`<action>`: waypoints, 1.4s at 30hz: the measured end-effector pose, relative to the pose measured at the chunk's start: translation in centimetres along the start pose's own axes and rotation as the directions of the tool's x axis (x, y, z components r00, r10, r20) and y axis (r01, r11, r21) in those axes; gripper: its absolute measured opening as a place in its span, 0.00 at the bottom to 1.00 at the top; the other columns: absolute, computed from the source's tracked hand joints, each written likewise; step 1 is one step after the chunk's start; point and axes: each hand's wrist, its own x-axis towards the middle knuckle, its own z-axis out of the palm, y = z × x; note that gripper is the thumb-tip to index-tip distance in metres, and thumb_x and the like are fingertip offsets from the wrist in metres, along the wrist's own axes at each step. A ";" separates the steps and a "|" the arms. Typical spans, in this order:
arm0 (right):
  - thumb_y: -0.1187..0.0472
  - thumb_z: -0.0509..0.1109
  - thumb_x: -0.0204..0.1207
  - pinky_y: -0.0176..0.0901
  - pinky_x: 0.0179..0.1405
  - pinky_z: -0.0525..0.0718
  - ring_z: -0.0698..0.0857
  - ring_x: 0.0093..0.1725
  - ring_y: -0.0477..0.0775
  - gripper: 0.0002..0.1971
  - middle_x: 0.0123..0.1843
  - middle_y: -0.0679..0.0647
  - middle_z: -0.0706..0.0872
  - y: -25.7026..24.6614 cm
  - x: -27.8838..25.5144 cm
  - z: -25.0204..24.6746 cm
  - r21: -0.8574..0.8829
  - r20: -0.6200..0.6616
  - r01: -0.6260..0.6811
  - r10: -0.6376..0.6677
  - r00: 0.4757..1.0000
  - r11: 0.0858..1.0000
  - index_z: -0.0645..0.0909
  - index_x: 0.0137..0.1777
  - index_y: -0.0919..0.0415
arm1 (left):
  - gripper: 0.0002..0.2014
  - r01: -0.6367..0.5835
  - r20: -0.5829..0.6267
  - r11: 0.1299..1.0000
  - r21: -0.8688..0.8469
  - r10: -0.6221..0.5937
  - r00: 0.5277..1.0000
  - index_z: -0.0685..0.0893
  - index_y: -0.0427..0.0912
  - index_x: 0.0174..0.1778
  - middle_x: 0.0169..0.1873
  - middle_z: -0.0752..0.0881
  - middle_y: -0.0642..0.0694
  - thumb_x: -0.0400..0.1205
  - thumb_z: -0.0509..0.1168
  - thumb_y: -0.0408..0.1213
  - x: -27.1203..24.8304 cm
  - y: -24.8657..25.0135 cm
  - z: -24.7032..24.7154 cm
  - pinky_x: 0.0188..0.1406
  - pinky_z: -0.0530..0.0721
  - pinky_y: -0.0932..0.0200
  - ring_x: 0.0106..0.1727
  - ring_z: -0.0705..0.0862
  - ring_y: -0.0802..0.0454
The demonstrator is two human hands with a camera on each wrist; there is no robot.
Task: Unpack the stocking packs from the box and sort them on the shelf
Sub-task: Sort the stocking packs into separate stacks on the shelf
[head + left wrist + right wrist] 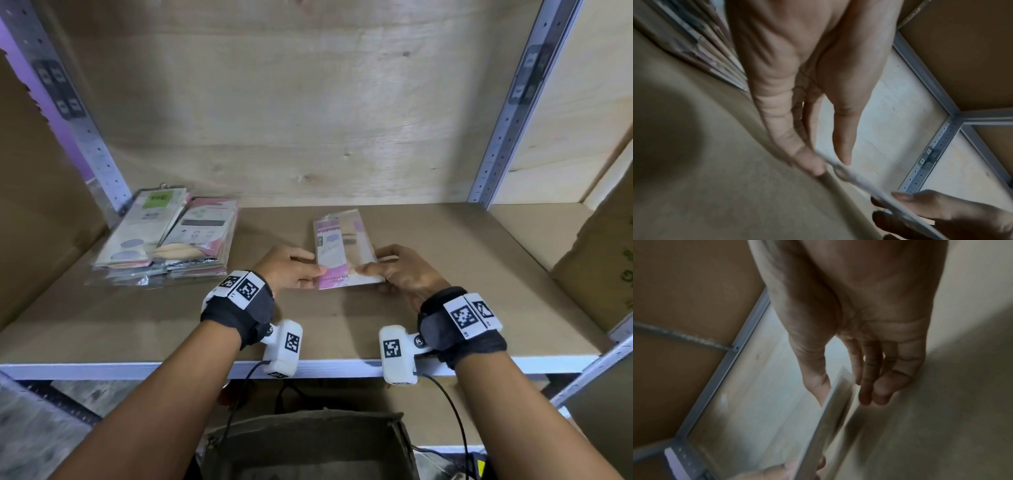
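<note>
A flat pink and white stocking pack (344, 251) is held just above the brown shelf board (445, 308), mid-shelf. My left hand (291, 269) pinches its left edge between thumb and fingers; my right hand (402, 270) pinches its right edge. In the left wrist view the pack (851, 177) shows edge-on between thumb and fingers, with the right hand's fingers (920, 209) on its far end. In the right wrist view the blurred pack (830, 415) runs between thumb and fingers. A pile of several stocking packs (164, 236) lies at the shelf's back left.
A plywood back wall (308, 120) closes the shelf. Perforated metal uprights stand at left (85, 137) and right (507, 120). Cardboard boxes sit at the far right (603, 257). An open box (308, 445) is below the shelf's front edge (137, 370).
</note>
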 end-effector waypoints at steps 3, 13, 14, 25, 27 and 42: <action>0.57 0.86 0.64 0.60 0.67 0.83 0.85 0.63 0.62 0.38 0.63 0.59 0.83 0.1 0.4 0.0 -0.178 -0.052 -0.021 0.011 0.999 0.984 0.73 0.72 0.62 | 0.21 0.065 -0.059 0.989 0.132 -0.058 0.997 0.82 0.38 0.59 0.44 0.89 0.42 0.73 0.81 0.34 0.1 -0.1 -0.1 0.44 0.92 0.57 0.41 0.89 0.51; 0.63 0.81 0.72 0.62 0.67 0.82 0.85 0.64 0.64 0.34 0.64 0.62 0.84 -0.4 0.3 -0.6 -0.190 -0.001 0.010 -0.010 1.000 0.982 0.70 0.75 0.65 | 0.16 0.064 0.045 0.985 0.161 -0.072 0.996 0.87 0.33 0.61 0.54 0.91 0.38 0.79 0.76 0.33 0.1 1.4 2.2 0.46 0.92 0.61 0.44 0.90 0.52; 0.63 0.80 0.72 0.62 0.67 0.82 0.86 0.63 0.64 0.32 0.64 0.63 0.85 -0.3 0.3 -1.0 -0.185 0.000 0.015 -0.015 1.000 0.983 0.71 0.74 0.65 | 0.16 0.067 0.050 0.986 0.156 -0.076 0.996 0.87 0.33 0.62 0.54 0.91 0.38 0.79 0.76 0.33 0.3 1.6 2.6 0.48 0.91 0.59 0.45 0.90 0.51; 0.64 0.79 0.73 0.58 0.69 0.82 0.85 0.64 0.60 0.28 0.67 0.60 0.85 1.4 1.1 -8.7 -0.192 -0.184 -0.021 -0.015 0.983 0.981 0.76 0.73 0.65 | 0.20 0.120 0.168 0.983 0.139 -0.143 0.975 0.80 0.30 0.71 0.66 0.85 0.33 0.83 0.70 0.29 3.4 5.7 11.7 0.64 0.86 0.51 0.63 0.86 0.43; 0.62 0.78 0.73 0.57 0.71 0.80 0.83 0.67 0.59 0.29 0.69 0.59 0.84 1.8 1.2 -10.1 -0.210 -0.219 -0.025 -0.022 0.976 0.977 0.75 0.74 0.64 | 0.21 0.121 0.198 0.984 0.127 -0.145 0.969 0.78 0.30 0.73 0.69 0.83 0.34 0.84 0.69 0.28 3.8 6.4 13.5 0.66 0.84 0.52 0.64 0.84 0.43; 0.57 0.76 0.76 0.55 0.73 0.78 0.79 0.72 0.57 0.28 0.75 0.56 0.79 3.2 2.4 -15.8 -0.236 -0.354 -0.041 -0.047 0.934 0.971 0.75 0.76 0.56 | 0.18 0.103 0.284 0.988 0.115 -0.132 0.950 0.78 0.29 0.72 0.70 0.83 0.32 0.85 0.65 0.25 6.2 8.8 20.9 0.68 0.82 0.52 0.72 0.82 0.38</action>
